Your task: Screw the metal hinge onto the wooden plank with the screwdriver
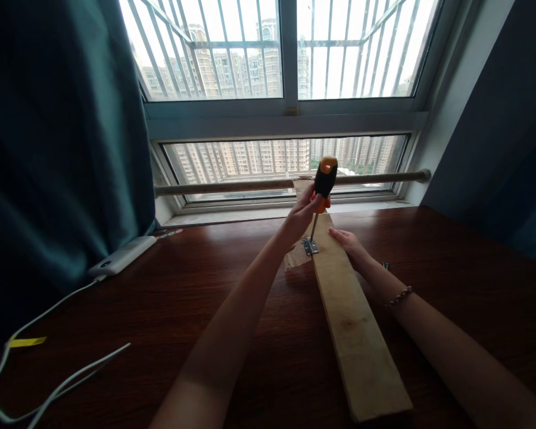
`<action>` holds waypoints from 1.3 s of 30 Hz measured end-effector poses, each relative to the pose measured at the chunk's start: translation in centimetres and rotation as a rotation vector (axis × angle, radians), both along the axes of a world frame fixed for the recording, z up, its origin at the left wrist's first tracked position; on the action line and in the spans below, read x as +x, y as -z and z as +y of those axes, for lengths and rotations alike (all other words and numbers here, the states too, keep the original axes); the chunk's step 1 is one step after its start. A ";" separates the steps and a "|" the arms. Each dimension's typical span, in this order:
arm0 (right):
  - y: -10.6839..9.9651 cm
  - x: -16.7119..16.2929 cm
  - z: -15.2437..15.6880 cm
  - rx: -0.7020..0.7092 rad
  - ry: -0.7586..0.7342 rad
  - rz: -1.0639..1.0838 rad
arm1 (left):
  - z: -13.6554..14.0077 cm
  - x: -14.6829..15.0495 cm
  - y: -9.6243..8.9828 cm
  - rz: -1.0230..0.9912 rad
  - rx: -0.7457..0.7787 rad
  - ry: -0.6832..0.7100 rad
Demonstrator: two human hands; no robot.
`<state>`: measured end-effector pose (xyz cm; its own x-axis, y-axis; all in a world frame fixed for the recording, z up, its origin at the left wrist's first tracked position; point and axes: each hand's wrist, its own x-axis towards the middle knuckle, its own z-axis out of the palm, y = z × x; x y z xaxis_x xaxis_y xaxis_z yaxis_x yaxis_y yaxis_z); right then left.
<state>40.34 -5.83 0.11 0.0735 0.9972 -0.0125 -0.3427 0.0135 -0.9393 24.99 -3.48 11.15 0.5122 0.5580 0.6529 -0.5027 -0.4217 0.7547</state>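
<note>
My left hand (307, 210) is closed around the lower handle of a black and orange screwdriver (326, 177). The screwdriver stands nearly upright, its shaft leading down to a small metal hinge (310, 245) at the left edge of a wooden board (352, 322). Whether the tip sits in a screw is too small to tell. My right hand (345, 240) grips the board's right edge near its far end, thumb on top and the other fingers partly hidden. A piece of torn cardboard (296, 258) shows beside and beyond the board.
A few screws (385, 266) lie right of my right wrist. At left are a white power bank (124, 255), its white cable (58, 390) and a yellow strip (28, 342) on the brown table (170, 316). A horizontal rail (232, 186) crosses before the window.
</note>
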 end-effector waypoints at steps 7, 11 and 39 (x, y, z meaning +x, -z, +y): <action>0.0 -0.1 -0.1 0.014 -0.016 -0.005 | -0.3 0.6 0.2 -0.040 -0.046 -0.159; -0.2 -0.2 -0.2 0.019 -0.007 -0.017 | 0.8 -0.2 0.6 -0.072 -0.007 -0.215; 0.0 0.3 -0.3 0.056 -0.045 -0.054 | -2.6 -3.4 -4.8 -0.347 -0.625 0.012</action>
